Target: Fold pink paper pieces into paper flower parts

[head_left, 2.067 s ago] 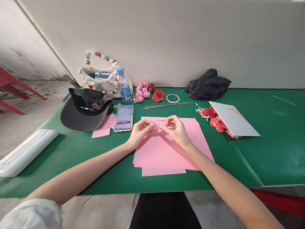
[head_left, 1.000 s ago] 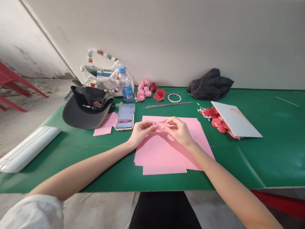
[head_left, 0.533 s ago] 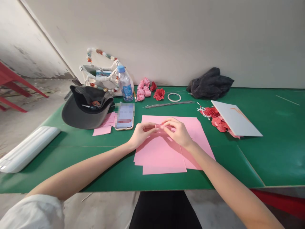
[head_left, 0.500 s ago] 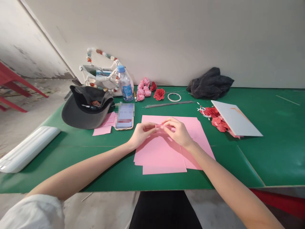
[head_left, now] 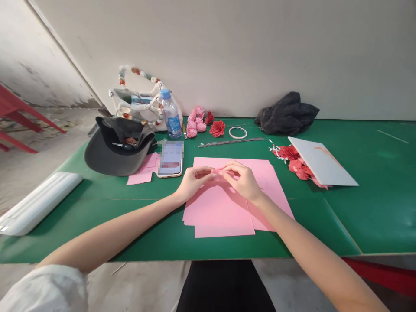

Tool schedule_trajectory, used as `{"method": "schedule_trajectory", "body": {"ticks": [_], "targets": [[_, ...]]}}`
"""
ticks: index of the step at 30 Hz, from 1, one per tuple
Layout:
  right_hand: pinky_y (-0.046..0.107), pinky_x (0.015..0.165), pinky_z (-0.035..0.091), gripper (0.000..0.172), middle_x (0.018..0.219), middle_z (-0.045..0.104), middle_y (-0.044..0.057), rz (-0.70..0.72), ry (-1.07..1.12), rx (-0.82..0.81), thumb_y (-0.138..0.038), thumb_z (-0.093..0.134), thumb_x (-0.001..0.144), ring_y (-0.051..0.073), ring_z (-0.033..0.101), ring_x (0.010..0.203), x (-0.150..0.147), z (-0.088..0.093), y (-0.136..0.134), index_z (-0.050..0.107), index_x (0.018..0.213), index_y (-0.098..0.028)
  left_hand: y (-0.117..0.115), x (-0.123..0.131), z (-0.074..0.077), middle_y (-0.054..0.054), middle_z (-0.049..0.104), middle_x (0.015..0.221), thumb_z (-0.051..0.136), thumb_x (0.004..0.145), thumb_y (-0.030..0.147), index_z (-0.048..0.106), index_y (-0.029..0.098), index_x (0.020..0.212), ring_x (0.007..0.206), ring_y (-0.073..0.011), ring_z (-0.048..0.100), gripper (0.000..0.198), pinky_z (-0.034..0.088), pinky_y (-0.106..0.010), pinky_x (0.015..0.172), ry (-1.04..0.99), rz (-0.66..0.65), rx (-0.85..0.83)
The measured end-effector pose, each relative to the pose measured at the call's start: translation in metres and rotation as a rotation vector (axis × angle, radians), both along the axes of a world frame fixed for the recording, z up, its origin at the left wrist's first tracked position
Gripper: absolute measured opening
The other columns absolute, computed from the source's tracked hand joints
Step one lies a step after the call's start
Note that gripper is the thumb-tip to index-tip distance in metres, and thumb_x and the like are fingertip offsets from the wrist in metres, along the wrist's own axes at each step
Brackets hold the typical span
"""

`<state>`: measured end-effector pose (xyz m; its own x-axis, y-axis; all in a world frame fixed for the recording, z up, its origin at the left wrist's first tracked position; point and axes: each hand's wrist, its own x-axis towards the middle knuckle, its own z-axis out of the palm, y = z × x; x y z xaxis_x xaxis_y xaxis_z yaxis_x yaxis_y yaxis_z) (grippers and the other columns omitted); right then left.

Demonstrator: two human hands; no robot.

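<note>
Both hands meet over a stack of pink paper sheets (head_left: pixel 224 208) on the green table (head_left: pixel 373 208). My left hand (head_left: pixel 192 181) and my right hand (head_left: pixel 243 178) pinch the two ends of a small folded pink paper piece (head_left: pixel 219 172), held just above the sheets. Both sets of fingers are closed on it. Most of the piece is hidden by the fingertips.
A phone (head_left: pixel 169 159) and small pink paper pieces (head_left: pixel 143 170) lie left of the sheets, by a dark cap (head_left: pixel 112 149), water bottle (head_left: pixel 170 115) and beaded bag (head_left: pixel 136 102). Behind: paper roses (head_left: pixel 204 123), tape ring (head_left: pixel 237 132), wires (head_left: pixel 230 142), dark cloth (head_left: pixel 286 113). Right: white board (head_left: pixel 321 162) over red paper flowers (head_left: pixel 292 160).
The small pink piece was held up flat as a strip two seconds ago; it is now folded narrower and lower between my fingertips. My hands have moved closer together.
</note>
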<state>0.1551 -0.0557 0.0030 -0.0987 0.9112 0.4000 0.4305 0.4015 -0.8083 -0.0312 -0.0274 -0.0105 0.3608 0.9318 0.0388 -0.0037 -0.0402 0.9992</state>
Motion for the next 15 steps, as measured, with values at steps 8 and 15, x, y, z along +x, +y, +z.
{"method": "schedule_trajectory", "body": {"ticks": [8, 15], "targets": [[0.032, 0.067, 0.050, 0.014, 0.087, 0.068, 0.005, -0.008, 0.014, 0.010, -0.032, 0.062, 0.085, 0.019, 0.064, 0.081, -0.0002, -0.0001, 0.0000, 0.070, 0.082, -0.022, 0.0014, -0.0003, -0.0014, -0.008, 0.075, 0.091, 0.076, 0.072, 0.038, 0.074, 0.016, 0.091, 0.086, -0.0229, 0.071, 0.029, 0.057, -0.031, 0.076, -0.010, 0.007, 0.003], [0.033, 0.068, 0.050, 0.017, 0.090, 0.068, 0.007, 0.013, 0.023, -0.007, -0.034, 0.061, 0.085, 0.020, 0.064, 0.083, -0.0013, -0.0004, -0.0002, 0.069, 0.079, -0.021, 0.0001, 0.0006, 0.0004, -0.008, 0.075, 0.089, 0.077, 0.069, 0.041, 0.074, 0.016, 0.088, 0.083, -0.0226, 0.070, 0.032, 0.056, -0.032, 0.074, 0.000, 0.026, 0.002]]}}
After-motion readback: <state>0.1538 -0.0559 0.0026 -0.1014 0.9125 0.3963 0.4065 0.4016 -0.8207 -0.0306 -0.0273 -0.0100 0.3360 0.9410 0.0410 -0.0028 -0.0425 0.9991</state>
